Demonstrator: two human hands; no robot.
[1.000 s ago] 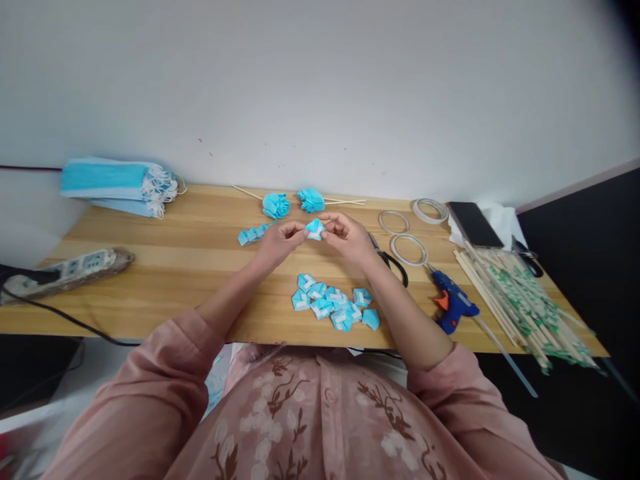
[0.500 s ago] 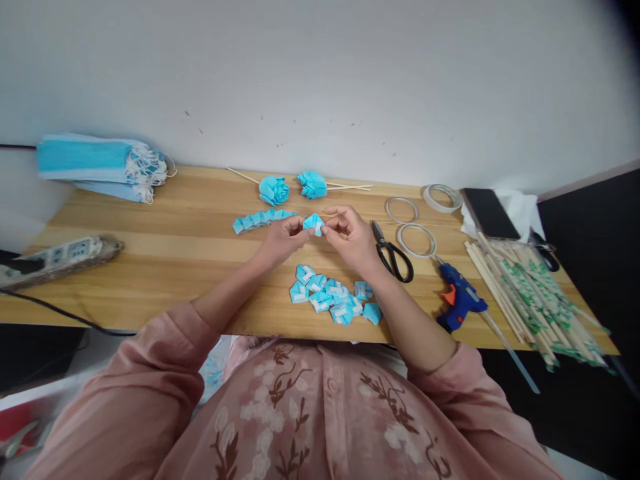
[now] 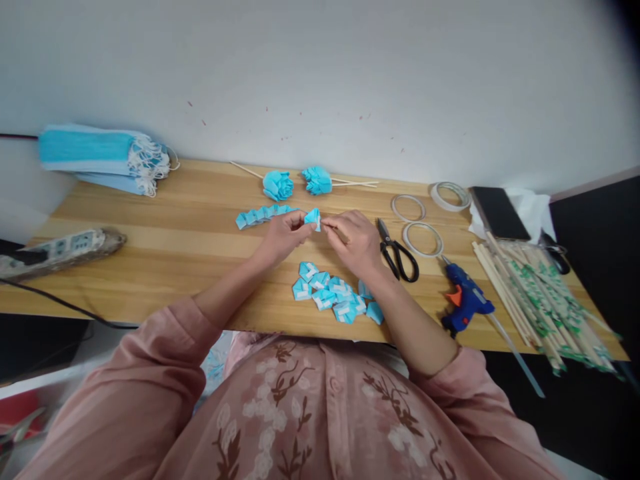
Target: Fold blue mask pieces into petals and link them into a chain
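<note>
Between thumb and fingers of my left hand (image 3: 286,235) is a small folded blue piece (image 3: 313,218), raised over the table, with a white strip along its right side. My right hand (image 3: 354,241) is closed in a pinch at that side; whether its fingertips hold the strip or anything else is too small to tell. Nearer my body lies a cluster of similar folded blue pieces (image 3: 323,299) with white strips. Behind my left hand runs a row of overlapping blue pieces (image 3: 260,216).
Two blue flowers (image 3: 278,185) on sticks lie at the back. To the right are black scissors (image 3: 399,257), tape rolls (image 3: 423,239), a blue glue gun (image 3: 465,297), wrapped sticks (image 3: 547,293) and a phone (image 3: 500,212). Blue face masks (image 3: 87,148) and a power strip (image 3: 75,248) are at left.
The blue piece has been turned in my left hand and shows narrower. My right hand has shifted slightly right, its fingers drawn together. The whole view has moved a little.
</note>
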